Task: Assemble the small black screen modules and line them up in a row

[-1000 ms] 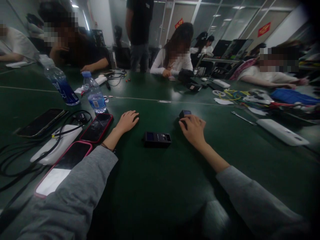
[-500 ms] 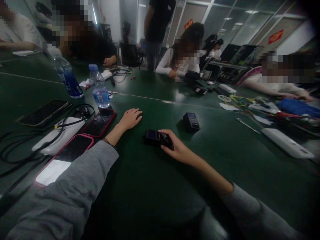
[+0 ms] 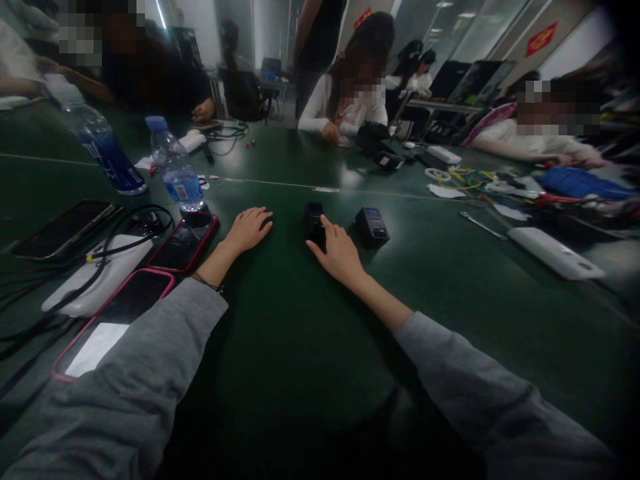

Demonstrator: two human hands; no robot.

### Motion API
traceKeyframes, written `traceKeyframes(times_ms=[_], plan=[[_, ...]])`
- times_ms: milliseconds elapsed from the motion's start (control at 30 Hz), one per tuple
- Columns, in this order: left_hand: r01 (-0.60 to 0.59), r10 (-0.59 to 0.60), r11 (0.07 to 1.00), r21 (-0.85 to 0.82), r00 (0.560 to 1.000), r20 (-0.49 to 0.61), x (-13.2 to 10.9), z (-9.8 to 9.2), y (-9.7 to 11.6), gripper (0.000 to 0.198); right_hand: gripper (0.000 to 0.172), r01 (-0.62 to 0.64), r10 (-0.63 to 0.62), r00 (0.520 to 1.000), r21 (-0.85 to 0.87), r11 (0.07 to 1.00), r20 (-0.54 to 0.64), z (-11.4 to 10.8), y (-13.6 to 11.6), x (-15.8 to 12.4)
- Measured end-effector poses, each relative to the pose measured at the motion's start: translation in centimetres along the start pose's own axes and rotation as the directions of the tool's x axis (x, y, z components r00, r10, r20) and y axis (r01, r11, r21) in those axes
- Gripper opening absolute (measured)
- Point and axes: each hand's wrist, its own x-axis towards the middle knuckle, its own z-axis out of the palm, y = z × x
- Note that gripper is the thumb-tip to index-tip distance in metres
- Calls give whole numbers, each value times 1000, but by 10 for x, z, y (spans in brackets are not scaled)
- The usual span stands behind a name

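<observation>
My left hand point(image 3: 250, 229) lies palm down on the green table point(image 3: 280, 347), fingers stretched out and holding nothing. Beside its wrist is a phone in a red case point(image 3: 184, 241). My right hand point(image 3: 341, 253) is at a small black device with a screen point(image 3: 315, 219), its thumb at the near end and its index finger along the right side. The fingers partly cover this device, which rests on the table. Just to the right stands a similar black box-shaped device point(image 3: 373, 227) with a small screen, apart from my hand.
On the left are a pink-cased phone point(image 3: 143, 303), a white power bank point(image 3: 83, 293), a dark phone point(image 3: 65, 229), black cables and two bottles, one clear point(image 3: 175, 167), one blue point(image 3: 107, 150). Right: a wrench point(image 3: 483, 225), a white bar point(image 3: 555, 253), tangled wires. Several people sit across.
My right hand has turned the black device so its screen end points away, and moved it closer to the other device. My left hand stays flat. The camera view has shifted slightly.
</observation>
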Motion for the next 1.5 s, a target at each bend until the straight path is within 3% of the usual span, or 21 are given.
traceKeyframes(times_ms=[267,400,500,567,667,767,900,1167,1300,1500], plan=[[9,-9,1000,-8,1000,25,1,-2,-2,51,71,55,-61,997,139,989,37,-4,0,-2],[-43,42,999,-34,999,-15,0,-10,5,48,58,68,-62,995,92,993,-72,-14,11,2],[-83,76,988,-129,996,-55,2,-17,27,50,55,-23,14,969,-35,999,-246,-28,39,0],[-148,139,970,-194,989,-59,4,-19,49,58,61,-79,50,954,-87,993,-297,-34,66,-5],[-301,298,934,-195,954,-44,8,-14,85,74,68,-110,95,965,-49,993,-244,-35,101,-16],[-347,349,914,-212,937,-28,11,-2,107,75,66,-160,168,970,61,985,-173,-31,118,-20],[-309,309,927,-212,951,-36,14,7,121,77,68,-207,217,964,79,975,-156,-30,116,-15],[-168,171,965,-200,985,-4,4,-6,140,74,68,-281,289,934,68,957,-209,-33,124,-12],[-94,86,972,-215,995,-46,2,-7,136,71,69,-331,338,903,74,941,-264,-32,136,-12],[-44,22,987,-153,989,-147,4,-7,125,63,79,-299,304,927,57,953,-219,-31,140,-13]])
